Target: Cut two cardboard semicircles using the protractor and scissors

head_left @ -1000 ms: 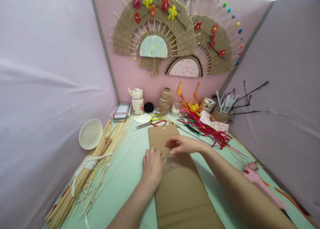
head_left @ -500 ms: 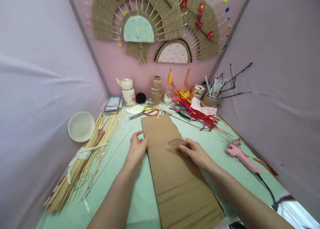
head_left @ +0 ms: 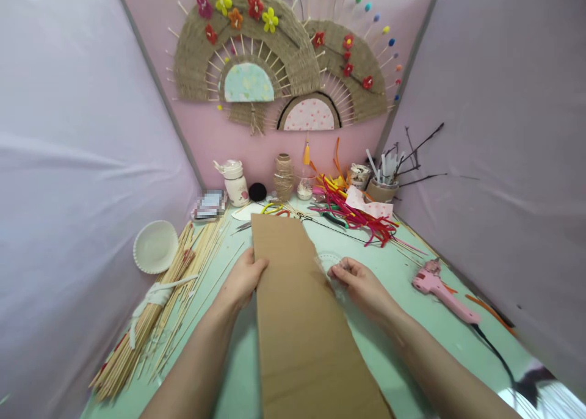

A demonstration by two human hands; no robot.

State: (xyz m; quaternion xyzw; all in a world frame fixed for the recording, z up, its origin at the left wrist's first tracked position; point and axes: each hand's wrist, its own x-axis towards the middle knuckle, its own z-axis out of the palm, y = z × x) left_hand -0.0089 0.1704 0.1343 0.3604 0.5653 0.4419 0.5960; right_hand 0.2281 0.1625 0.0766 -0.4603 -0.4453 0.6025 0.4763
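Observation:
A long piece of brown cardboard (head_left: 297, 309) with a ragged right edge lies in front of me, its far end pointing at the back wall. My left hand (head_left: 245, 277) grips its left edge, thumb on top and the other fingers hidden beneath. A clear plastic protractor (head_left: 328, 260) is pinched between thumb and fingers of my right hand (head_left: 361, 281), just beyond the cardboard's right edge. Behind the cardboard's far end, scissors (head_left: 277, 209) are partly covered.
Bundled bamboo sticks (head_left: 141, 327) and a white bowl (head_left: 155, 247) are at left. A pink glue gun (head_left: 444, 294) with its cord lies at right. Along the back stand a white bottle (head_left: 233, 181), a twine spool (head_left: 284, 178), pipe cleaners (head_left: 361, 214) and a pot of twigs (head_left: 383, 190).
The protractor has moved off the cardboard to its right side in my right hand. My left hand has taken hold of the cardboard's edge, and the cardboard has shifted left. The view has tilted up.

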